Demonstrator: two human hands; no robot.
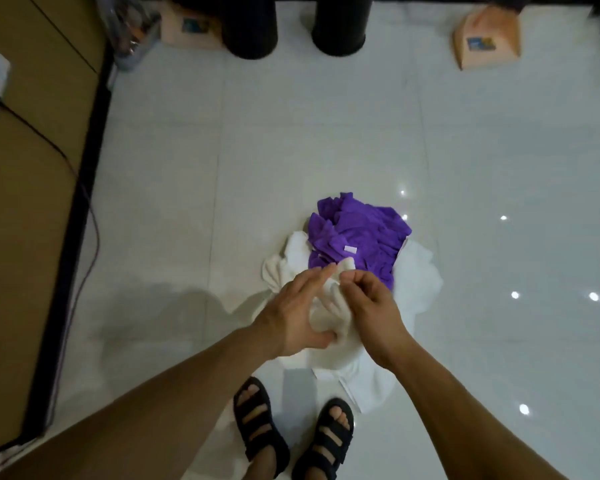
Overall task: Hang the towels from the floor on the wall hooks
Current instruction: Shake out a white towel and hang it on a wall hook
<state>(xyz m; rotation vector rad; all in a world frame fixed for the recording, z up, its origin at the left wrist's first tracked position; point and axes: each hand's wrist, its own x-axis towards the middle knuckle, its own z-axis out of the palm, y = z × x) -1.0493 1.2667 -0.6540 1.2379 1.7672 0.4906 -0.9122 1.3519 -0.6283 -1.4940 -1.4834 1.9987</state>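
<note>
One purple towel [357, 237], two hands [291, 315] [373, 306]

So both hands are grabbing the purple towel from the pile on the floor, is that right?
Not quite. The head view shows the left hand and right hand grabbing the white towel from the pile on the floor. The purple towel lies just beyond them.

we see smooth, glossy floor tiles [291, 133] mirroring light spots on the right, a purple towel [361, 237] of matt cloth on a white towel [416, 275] of fluffier cloth, matt black sandals [279, 443] near us, and a matt tan wall [25, 202] at left.
</note>
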